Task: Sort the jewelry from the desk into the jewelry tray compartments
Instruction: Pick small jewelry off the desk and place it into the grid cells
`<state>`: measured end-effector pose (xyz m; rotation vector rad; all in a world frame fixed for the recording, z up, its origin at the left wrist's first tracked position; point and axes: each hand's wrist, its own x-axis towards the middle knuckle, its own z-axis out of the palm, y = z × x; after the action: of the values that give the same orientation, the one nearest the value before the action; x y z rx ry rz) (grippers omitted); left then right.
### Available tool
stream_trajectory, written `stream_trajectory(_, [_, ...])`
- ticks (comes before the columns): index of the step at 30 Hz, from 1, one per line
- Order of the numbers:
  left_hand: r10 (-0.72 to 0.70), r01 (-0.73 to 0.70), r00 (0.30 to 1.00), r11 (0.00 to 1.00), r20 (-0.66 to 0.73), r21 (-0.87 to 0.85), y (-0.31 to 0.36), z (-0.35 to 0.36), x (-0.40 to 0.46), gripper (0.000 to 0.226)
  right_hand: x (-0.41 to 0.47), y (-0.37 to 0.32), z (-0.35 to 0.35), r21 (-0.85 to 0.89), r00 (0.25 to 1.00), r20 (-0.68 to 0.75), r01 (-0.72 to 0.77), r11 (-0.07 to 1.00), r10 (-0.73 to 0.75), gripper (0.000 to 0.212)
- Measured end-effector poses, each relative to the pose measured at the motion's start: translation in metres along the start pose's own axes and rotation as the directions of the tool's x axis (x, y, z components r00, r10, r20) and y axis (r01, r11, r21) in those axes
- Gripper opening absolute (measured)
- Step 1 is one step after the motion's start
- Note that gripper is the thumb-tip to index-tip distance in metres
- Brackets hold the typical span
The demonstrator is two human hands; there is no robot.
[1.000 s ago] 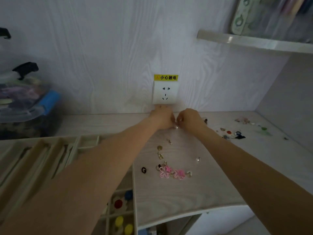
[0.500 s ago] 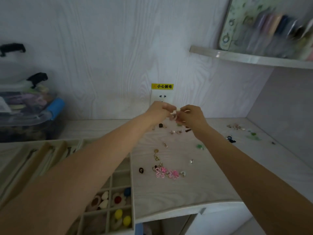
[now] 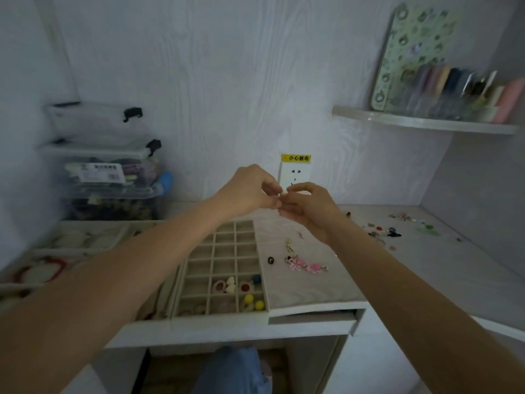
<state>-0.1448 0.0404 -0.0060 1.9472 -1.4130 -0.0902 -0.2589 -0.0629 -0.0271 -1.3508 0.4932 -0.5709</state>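
Together, left hand (image 3: 250,191) and right hand (image 3: 308,207) pinch something tiny; jewelry tray (image 3: 199,311) sits below.

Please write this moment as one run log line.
left hand: pinching small item | right hand: pinching same item | jewelry tray: partly filled

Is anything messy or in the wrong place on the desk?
Yes. Loose jewelry lies scattered on the desk instead of in the tray: pink flower pieces near the tray, and a small pile farther right. Most tray compartments look empty.
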Motion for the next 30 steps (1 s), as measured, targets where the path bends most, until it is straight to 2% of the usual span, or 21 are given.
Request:
stream_trajectory(3, [-0.006, 0.008, 1.0, 0.994, -0.016, 0.113, -0.001, -0.013, -0.027, 0.029, -0.014, 0.005, 0.02, -0.175, 1.0, 0.027, 0.011, 0.984, -0.006, 0.026])
stream_trajectory(5, [-0.023, 0.027, 0.999, 0.987, -0.028, 0.16, -0.004, -0.022, -0.048, 0.022, -0.024, 0.011, 0.037, -0.262, 0.999, 0.042, 0.016, 0.965, -0.006, 0.02])
stream_trajectory(7, [-0.054, 0.058, 0.998, 0.987, -0.031, 0.147, -0.01, -0.03, -0.068, 0.019, -0.034, 0.019, 0.053, -0.262, 0.996, 0.089, 0.02, 0.965, 0.004, 0.013])
stream_trajectory(10, [-0.139, 0.138, 0.99, 0.99, 0.011, 0.038, -0.024, -0.04, -0.094, 0.019, -0.041, 0.03, 0.071, -0.27, 0.989, 0.145, 0.054, 0.961, -0.015, 0.01])
stream_trajectory(14, [-0.25, 0.262, 0.965, 0.937, 0.082, -0.229, -0.041, -0.047, -0.122, 0.016, -0.048, 0.042, 0.089, -0.301, 0.984, 0.176, 0.041, 0.953, 0.013, 0.005])
stream_trajectory(16, [-0.274, 0.308, 0.951, 0.885, 0.146, -0.348, -0.047, -0.05, -0.133, 0.018, -0.052, 0.047, 0.095, -0.321, 0.985, 0.173, 0.043, 0.946, 0.014, 0.005])
stream_trajectory(18, [-0.259, 0.317, 0.946, 0.868, 0.195, -0.381, -0.049, -0.053, -0.142, 0.024, -0.054, 0.051, 0.1, -0.348, 0.988, 0.154, 0.045, 0.937, 0.009, 0.008])
stream_trajectory(20, [-0.232, 0.279, 0.955, 0.916, 0.185, -0.288, -0.051, -0.053, -0.147, 0.027, -0.054, 0.055, 0.103, -0.397, 0.991, 0.137, 0.065, 0.915, -0.01, 0.008])
stream_trajectory(23, [-0.225, 0.23, 0.97, 0.972, 0.089, -0.052, -0.055, -0.048, -0.154, 0.025, -0.057, 0.062, 0.105, -0.512, 0.992, 0.121, 0.091, 0.854, -0.033, 0.013])
stream_trajectory(27, [-0.19, 0.185, 0.981, 0.976, 0.034, 0.111, -0.066, -0.035, -0.161, 0.025, -0.063, 0.067, 0.108, -0.639, 0.981, 0.195, 0.112, 0.761, 0.02, 0.019])
stream_trajectory(30, [-0.173, 0.162, 0.984, 0.97, 0.045, 0.181, -0.071, -0.027, -0.165, 0.027, -0.064, 0.068, 0.11, -0.747, 0.973, 0.23, 0.187, 0.638, -0.016, 0.016])
